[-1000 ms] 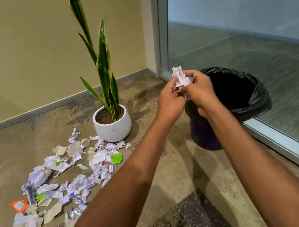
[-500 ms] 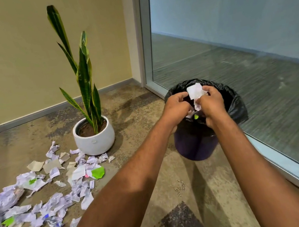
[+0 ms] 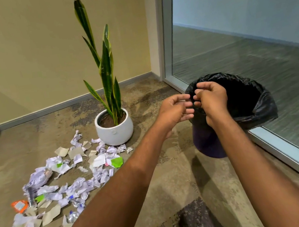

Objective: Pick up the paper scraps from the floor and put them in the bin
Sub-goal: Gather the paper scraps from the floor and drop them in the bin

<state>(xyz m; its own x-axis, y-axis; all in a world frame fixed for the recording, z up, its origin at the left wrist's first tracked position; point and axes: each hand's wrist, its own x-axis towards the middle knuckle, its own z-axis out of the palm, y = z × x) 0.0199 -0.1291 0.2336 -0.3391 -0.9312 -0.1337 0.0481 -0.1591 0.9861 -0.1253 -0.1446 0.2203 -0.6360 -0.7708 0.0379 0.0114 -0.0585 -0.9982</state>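
Observation:
A dark purple bin with a black liner [image 3: 255,110] stands on the floor at the right, by the glass wall. My left hand [image 3: 175,109] hovers at the bin's left rim, its fingers loosely spread and holding nothing. My right hand [image 3: 212,98] is over the bin's opening with loosely curled fingers, and no paper shows in it. The fingertips of both hands nearly meet. Several crumpled white, lilac, beige and green paper scraps [image 3: 72,174] lie strewn on the floor at the left.
A snake plant in a white pot [image 3: 114,129] stands between the scraps and the bin. An orange wrapper [image 3: 20,205] lies at the pile's left edge. A glass wall with a metal frame [image 3: 285,154] runs along the right.
Both hands carried a wad of paper over the bin and let it go; the wad is out of sight. The fingers have loosened and the hands have drawn slightly back.

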